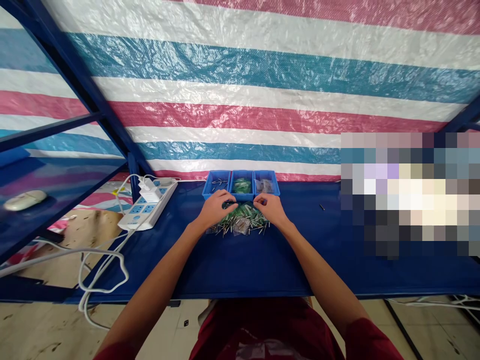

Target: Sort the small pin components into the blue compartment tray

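My left hand (216,209) is at the left side of a mixed pile (242,220), its thumb and forefinger tips brought close together. Across from it, my right hand (273,210) has curled fingers, with the thumb near the forefinger, at the pile's right side. Anything pinched in either hand is too small to make out. The pile holds thin metal-looking pins or screws, green pieces and small clear bags. Just behind stand three blue bins: the left bin (205,192) has a few thin rods, the middle bin (242,197) green pieces, the right bin (276,189) clear bags.
A white power strip (150,202) with a plugged-in adapter (149,190) lies to the left, its white cables (123,265) looping over the table edge. One small dark pin (322,207) lies on the blue table (247,270). A mouse (25,200) rests on the left shelf. The right side is pixelated.
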Available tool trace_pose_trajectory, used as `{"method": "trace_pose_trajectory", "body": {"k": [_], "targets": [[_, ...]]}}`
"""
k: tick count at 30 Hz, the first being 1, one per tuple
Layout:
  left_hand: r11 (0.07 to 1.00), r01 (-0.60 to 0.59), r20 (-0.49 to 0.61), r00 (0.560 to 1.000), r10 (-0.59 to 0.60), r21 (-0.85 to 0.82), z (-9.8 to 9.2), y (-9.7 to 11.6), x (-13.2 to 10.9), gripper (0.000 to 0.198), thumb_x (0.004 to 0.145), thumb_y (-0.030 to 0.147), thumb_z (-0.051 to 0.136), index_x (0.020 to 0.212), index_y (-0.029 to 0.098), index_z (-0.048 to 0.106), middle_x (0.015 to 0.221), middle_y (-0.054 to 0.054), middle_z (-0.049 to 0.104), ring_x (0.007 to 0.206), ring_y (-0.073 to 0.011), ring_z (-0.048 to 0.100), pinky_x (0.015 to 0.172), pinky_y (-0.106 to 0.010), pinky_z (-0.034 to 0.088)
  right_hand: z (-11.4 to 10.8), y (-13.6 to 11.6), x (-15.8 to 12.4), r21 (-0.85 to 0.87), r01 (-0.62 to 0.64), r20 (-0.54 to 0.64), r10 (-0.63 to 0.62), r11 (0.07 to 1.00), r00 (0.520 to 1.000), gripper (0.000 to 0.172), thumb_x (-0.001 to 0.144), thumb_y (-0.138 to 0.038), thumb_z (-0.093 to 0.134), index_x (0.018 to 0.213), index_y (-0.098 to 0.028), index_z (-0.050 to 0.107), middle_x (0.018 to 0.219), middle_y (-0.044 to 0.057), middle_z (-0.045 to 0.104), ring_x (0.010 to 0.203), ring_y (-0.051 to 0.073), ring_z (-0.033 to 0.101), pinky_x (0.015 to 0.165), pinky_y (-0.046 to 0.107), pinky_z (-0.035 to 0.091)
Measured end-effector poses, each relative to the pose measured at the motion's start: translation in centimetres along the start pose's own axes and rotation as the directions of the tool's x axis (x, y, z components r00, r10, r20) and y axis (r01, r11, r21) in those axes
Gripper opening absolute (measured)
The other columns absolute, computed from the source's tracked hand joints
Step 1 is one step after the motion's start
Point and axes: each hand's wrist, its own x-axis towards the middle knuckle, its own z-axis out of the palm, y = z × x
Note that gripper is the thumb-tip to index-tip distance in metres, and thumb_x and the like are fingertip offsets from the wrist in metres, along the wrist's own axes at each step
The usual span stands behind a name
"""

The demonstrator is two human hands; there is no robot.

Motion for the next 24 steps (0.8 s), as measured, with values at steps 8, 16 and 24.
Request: {"method": "trace_pose_trajectory", "body": {"k": [8,16,24], "targets": [[0.982,-0.173,0.187,0.97,0.157,0.074,0.4,0.2,-0.3,0.022,0.086,0.037,0.056,0.079,0.018,0.064,0.088,-0.005,0.061,0.087,-0.0207,0.055,0.079,-0.032,0.043,0.7,-0.6,-0.7,-0.314,0.196,0.262,-0.114,0.929,0.958,0.002,0.076,-0.017,0.067,0.075,-0.019,0.067,0.071,0.0,0.062,0.066,0.013,0.052,0.059,0.023,0.029],[0.955,-0.27,0.347,0.913,0.215,0.119,0.8,0.8,-0.5,0.022,0.082,0.035,0.061,0.068,0.018,0.06,0.086,-0.003,0.057,0.08,-0.0178,0.051,0.08,-0.031,0.039,0.6,-0.4,-0.5,-0.319,0.119,0.196,-0.057,0.94,0.979,0.009,0.083,-0.024,0.061,0.081,-0.019,0.068,0.063,-0.001,0.061,0.061,0.013,0.053,0.058,0.024,0.029],[0.939,-0.269,0.338,0.922,0.186,0.216,1.3,1.1,-0.6,0.014,0.079,0.027,0.06,0.068,0.018,0.061,0.084,-0.004,0.057,0.083,-0.0193,0.049,0.077,-0.032,0.037,0.8,-0.4,-0.6,-0.307,0.093,0.146,-0.049,0.947,0.988,0.014,0.086,-0.029,0.058,0.082,-0.02,0.068,0.064,-0.001,0.063,0.061,0.013,0.053,0.059,0.024,0.031]]}}
